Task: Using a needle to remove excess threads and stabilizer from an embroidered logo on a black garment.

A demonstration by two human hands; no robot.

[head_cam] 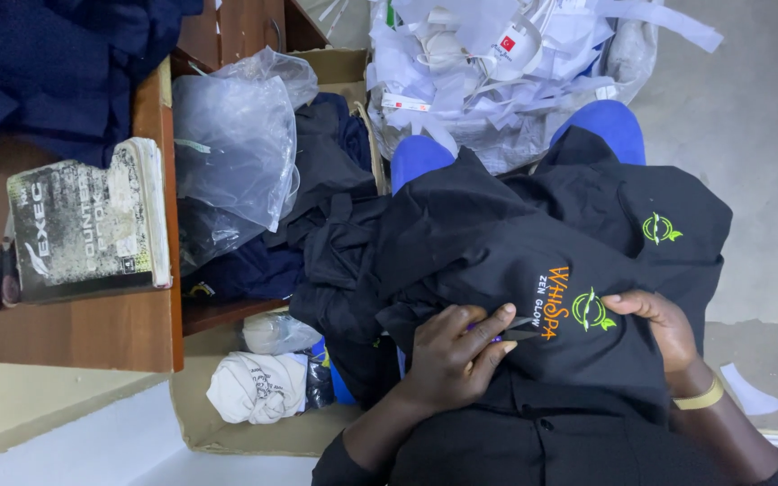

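On the person's lap lies a black garment [515,261] with orange and green embroidery. The left hand [456,355] has its grip closed on small scissors [517,331], mostly hidden under the fingers, blades at the stitching. The right hand [659,324] presses fingertips on the cloth beside the green emblem; whether it pinches anything I cannot tell. Both forearms are cut off below.

Matt black cloth shirt [497,261], with stitched orange-and-green embroidery [574,310] of slight sheen. Left of the shirt: clear, glossy, crinkled plastic bag [231,144]; beyond it, smooth reddish wood table [83,333] bearing a worn, scuffed paper-covered book [87,229]. Above the shirt: white paper scraps [497,72] (crumpled). Below-left of the shirt: brown cardboard box [227,436], matt.
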